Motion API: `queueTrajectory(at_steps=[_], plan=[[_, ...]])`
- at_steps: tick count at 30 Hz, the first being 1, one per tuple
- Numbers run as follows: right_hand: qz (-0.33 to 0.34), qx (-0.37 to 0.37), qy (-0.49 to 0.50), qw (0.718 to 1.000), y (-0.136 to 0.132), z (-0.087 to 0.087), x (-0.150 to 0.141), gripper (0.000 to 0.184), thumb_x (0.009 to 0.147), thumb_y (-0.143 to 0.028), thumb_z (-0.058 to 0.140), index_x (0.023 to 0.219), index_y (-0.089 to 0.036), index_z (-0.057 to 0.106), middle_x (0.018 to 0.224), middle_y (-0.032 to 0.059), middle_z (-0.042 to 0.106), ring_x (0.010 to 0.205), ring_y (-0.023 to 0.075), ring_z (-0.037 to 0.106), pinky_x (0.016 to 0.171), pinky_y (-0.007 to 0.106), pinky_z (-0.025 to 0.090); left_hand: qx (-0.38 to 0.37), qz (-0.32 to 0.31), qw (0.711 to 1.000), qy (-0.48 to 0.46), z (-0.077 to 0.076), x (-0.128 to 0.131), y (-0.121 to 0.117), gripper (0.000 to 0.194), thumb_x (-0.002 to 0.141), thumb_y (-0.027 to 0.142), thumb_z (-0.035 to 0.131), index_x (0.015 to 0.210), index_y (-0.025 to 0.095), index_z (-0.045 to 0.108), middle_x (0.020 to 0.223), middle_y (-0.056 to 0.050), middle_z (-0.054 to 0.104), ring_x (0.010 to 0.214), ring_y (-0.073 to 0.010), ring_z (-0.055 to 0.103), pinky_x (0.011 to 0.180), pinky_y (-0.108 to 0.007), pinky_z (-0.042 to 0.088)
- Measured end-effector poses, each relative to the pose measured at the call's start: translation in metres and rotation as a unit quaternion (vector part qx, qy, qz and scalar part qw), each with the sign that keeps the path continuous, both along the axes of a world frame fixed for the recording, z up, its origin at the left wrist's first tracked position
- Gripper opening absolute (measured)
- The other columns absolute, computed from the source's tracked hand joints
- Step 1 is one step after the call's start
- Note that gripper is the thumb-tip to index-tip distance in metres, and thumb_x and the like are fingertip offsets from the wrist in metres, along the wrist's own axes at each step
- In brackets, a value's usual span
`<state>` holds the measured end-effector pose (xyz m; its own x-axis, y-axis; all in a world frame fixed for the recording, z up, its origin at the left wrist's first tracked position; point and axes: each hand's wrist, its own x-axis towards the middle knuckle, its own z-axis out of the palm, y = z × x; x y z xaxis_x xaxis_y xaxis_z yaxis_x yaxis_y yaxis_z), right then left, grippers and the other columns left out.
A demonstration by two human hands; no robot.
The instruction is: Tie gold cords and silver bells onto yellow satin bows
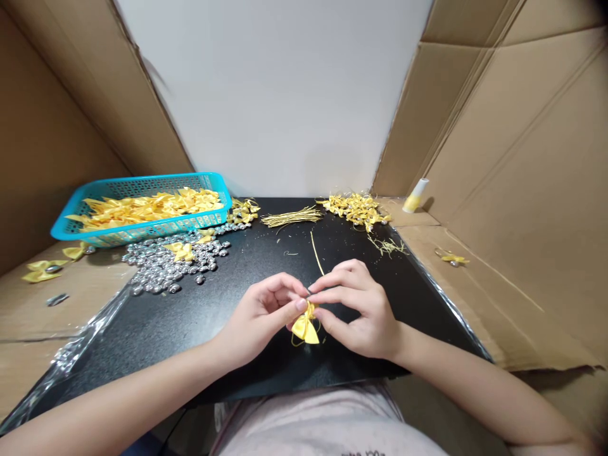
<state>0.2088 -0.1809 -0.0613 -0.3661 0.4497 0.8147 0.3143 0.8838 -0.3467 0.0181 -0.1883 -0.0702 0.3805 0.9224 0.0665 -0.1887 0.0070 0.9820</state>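
Observation:
A small yellow ribbon bow (pixel 305 329) is held just above the black table near its front edge, with thin cord looping below it. My left hand (pixel 270 313) pinches the bow's upper left side between thumb and fingers. From the other side, my right hand (pixel 358 310) has its thumb and fingertips closed at the top of the bow. Something small and dark shows between the fingertips, too hidden to name. Beyond my right fingers, a straight yellow cord (pixel 317 253) points away from me; its near end is hidden.
A turquoise basket (pixel 66 221) of yellow bows stands at the back left, behind many silver beads (pixel 161 259). A cord bundle (pixel 292 217) lies at the back middle, beside a pile of beaded bows (pixel 356 209). Cord scraps (pixel 387 246) and a small white-capped bottle (pixel 416 195) are at right.

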Motion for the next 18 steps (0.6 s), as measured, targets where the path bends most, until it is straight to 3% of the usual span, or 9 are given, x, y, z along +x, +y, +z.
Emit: queueTrajectory(at_steps=[9,18], plan=[[-0.007,-0.055,-0.024,0.998,0.0007,0.0015,0.0010,0.009,0.079,-0.014,0.065,0.073,-0.021,0.067,0.083,0.0019,0.073,0.080,0.0185,0.058,0.078,0.039,0.043,0.052,0.012,0.998,0.042,0.0003,0.0003,-0.0017,0.018,0.080,0.030,0.072,0.085,0.016,0.062,0.071,-0.001,0.066,0.064,-0.0111,0.060,0.059,-0.020,0.047],[-0.011,-0.081,-0.018,0.996,0.0005,0.0031,0.0015,0.009,0.081,-0.012,0.058,0.075,-0.019,0.057,0.084,0.0043,0.067,0.082,0.0187,0.059,0.078,0.038,0.043,0.015,-0.023,1.000,0.006,-0.0002,0.0005,0.0014,0.021,0.081,0.032,0.072,0.083,0.017,0.057,0.068,0.003,0.057,0.057,-0.0075,0.050,0.054,-0.018,0.041]])
